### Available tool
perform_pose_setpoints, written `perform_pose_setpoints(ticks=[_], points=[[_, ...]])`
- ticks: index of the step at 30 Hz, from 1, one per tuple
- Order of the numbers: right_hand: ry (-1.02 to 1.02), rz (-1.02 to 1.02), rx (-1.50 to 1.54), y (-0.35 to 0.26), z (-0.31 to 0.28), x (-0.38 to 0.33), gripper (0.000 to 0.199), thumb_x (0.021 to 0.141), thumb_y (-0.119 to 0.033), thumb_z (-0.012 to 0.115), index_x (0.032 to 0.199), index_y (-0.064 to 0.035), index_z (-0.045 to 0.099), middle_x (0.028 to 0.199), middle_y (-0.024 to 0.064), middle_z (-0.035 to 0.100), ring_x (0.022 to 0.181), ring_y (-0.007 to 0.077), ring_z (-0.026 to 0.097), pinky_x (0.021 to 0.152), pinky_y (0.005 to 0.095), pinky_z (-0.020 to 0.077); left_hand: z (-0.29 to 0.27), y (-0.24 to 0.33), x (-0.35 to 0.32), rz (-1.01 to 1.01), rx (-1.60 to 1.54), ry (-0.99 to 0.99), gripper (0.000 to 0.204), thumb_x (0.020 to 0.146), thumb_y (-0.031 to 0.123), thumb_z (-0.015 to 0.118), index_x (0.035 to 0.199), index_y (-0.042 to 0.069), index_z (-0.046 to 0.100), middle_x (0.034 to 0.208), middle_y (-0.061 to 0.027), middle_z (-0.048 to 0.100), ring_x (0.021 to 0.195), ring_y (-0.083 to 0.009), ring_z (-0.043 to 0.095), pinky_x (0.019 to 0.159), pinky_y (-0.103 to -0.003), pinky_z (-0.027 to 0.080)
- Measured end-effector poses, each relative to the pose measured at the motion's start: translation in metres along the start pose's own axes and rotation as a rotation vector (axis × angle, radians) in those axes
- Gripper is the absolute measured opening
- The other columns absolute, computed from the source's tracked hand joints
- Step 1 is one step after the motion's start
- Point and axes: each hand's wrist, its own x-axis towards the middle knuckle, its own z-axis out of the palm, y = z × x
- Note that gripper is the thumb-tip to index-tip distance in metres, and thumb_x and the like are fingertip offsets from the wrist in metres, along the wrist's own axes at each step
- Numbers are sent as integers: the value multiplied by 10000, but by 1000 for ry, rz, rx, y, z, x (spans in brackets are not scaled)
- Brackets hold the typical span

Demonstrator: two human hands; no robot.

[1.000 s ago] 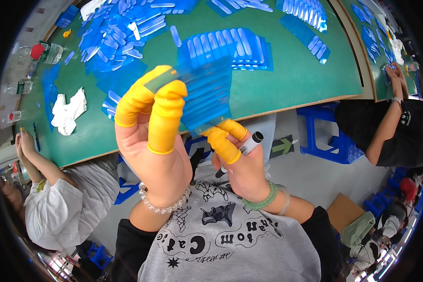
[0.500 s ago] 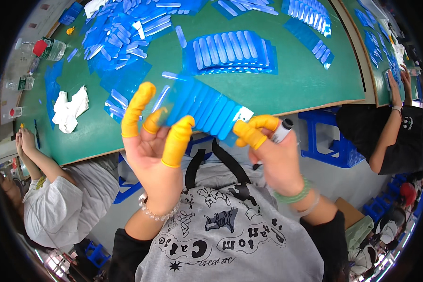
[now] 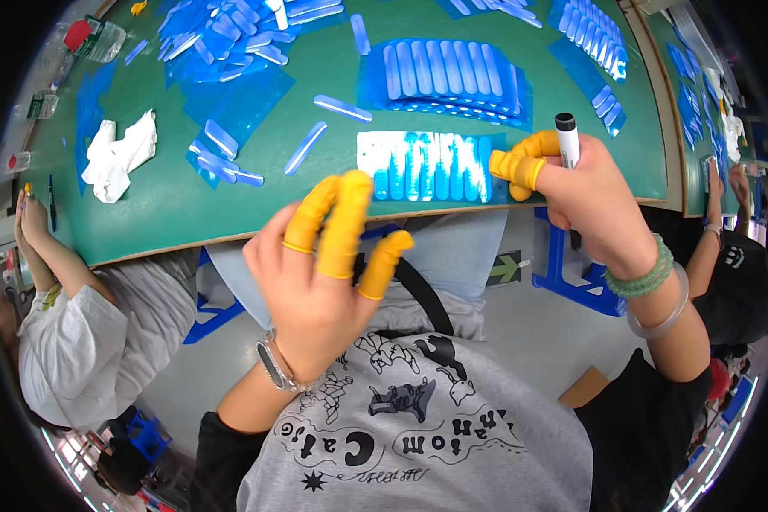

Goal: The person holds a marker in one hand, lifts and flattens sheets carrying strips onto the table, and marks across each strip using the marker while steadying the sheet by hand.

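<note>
A sheet of blue strips (image 3: 431, 168) lies near the front edge of the green table, shiny with glare. Yellow finger cots cover several fingertips of both hands. My right hand (image 3: 589, 188) is closed around a white marker pen (image 3: 569, 147) with a black cap, and its thumb and fingertip meet the sheet's right end. Left of the sheet and nearer me, my left hand (image 3: 311, 269) hovers with fingers apart, holding nothing. Just beyond it lie two loose blue strips, one slanted (image 3: 305, 148) and one flatter (image 3: 343, 108).
Behind the sheet sits a stack of blue strip sheets (image 3: 448, 72). A heap of loose strips (image 3: 222, 34) covers the far left. Crumpled white cloth (image 3: 121, 158) and plastic bottles (image 3: 102, 41) are at left. People sit on both sides; a blue stool (image 3: 563, 273) stands at right.
The sheet of strips, held up between both hands before, now lies on the table. My right hand moved right with the marker; my left hand turned over and came away from the sheet.
</note>
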Motion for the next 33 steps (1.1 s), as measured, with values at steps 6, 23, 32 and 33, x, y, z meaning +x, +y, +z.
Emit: perform_pose_setpoints(ticks=[6,23,32,33], points=[[59,-454,206,10,-42,-10,337,972,-315,557,1118,-28,656,795,-25,577,612,32,418,573,216,342,18,16,-9,40,274,-160,664,792,657,647,1371,336,588,1521,-129,415,1393,-395,306,1056,-544,188],[-364,-699,425,-35,106,56,341,1039,-283,412,1169,-9,568,581,-38,338,448,66,257,448,256,199,40,6,-14,-12,301,-75,380,901,259,569,1253,397,602,1311,-114,620,1350,-209,490,1090,-541,211],[-486,-583,823,-46,98,74,324,1052,-244,466,1001,36,621,489,-23,355,382,54,250,399,254,210,43,7,-13,10,345,-1,370,922,337,557,1287,397,571,1321,-111,608,1334,-212,503,1072,-529,245],[-436,-581,844,-55,99,79,322,1054,-238,464,993,36,622,484,-24,358,375,53,246,395,253,204,42,6,-12,8,345,-2,370,922,337,557,1287,397,571,1321,-111,608,1334,-212,503,1072,-529,245]])
